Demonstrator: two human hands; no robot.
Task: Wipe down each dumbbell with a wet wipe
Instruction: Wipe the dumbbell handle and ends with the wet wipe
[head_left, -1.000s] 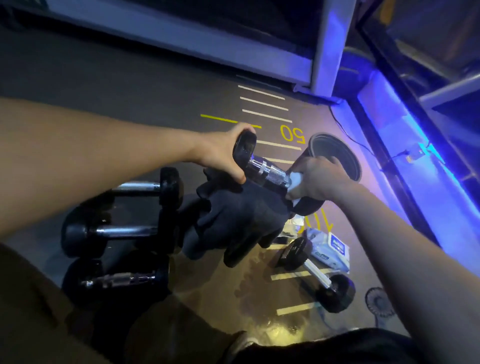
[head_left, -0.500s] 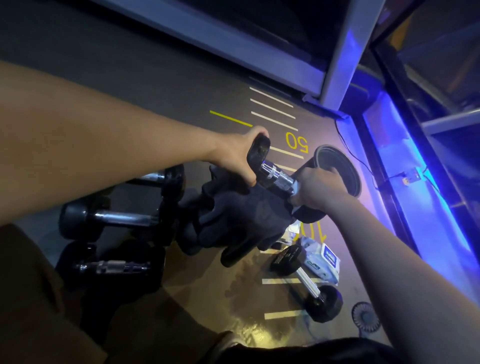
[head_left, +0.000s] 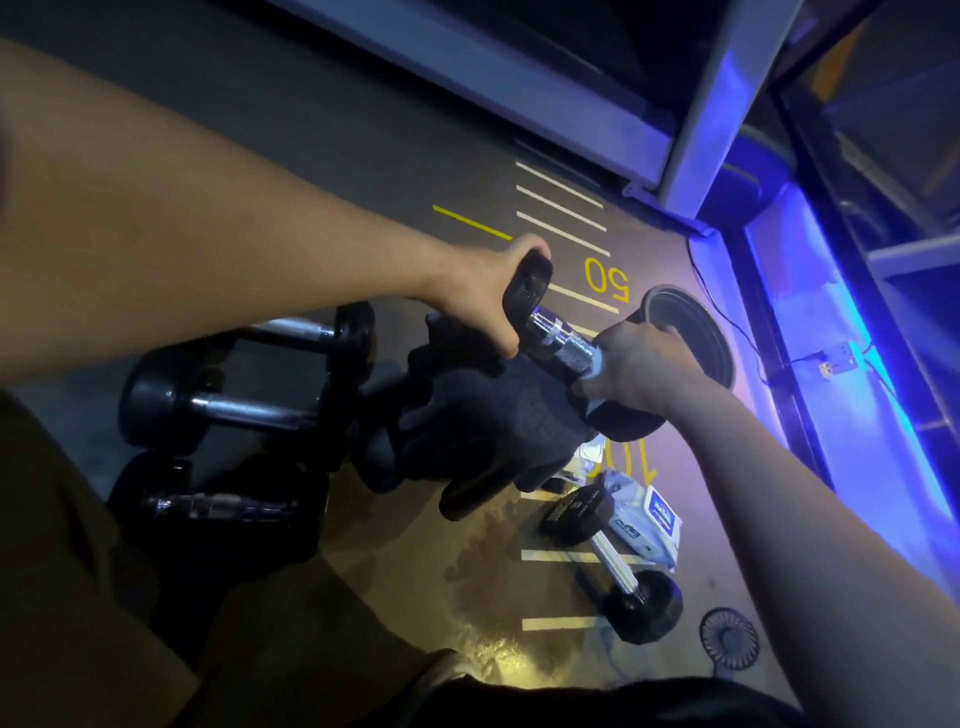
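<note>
I hold a black dumbbell with a chrome handle (head_left: 558, 340) tilted in the air above the floor. My left hand (head_left: 480, 299) grips its upper black head. My right hand (head_left: 631, 366) is curled round the lower end of the handle with a white wet wipe (head_left: 597, 364) under its fingers. Black gloves (head_left: 493, 431) hang below the dumbbell, under my left hand. Three more dumbbells (head_left: 249, 410) lie on the floor at the left. Another dumbbell (head_left: 613, 561) lies at the lower right next to a white wet wipe pack (head_left: 652, 525).
A round black bin (head_left: 691, 332) stands just behind my right hand. A small round fan (head_left: 730, 639) lies on the floor at the lower right. A grey metal frame (head_left: 519, 88) crosses the top, and a blue-lit wall runs along the right. My knees fill the bottom edge.
My right hand slid a little along the chrome handle with the wipe while the left kept its hold. The camera shifted slightly, so the view tilted.
</note>
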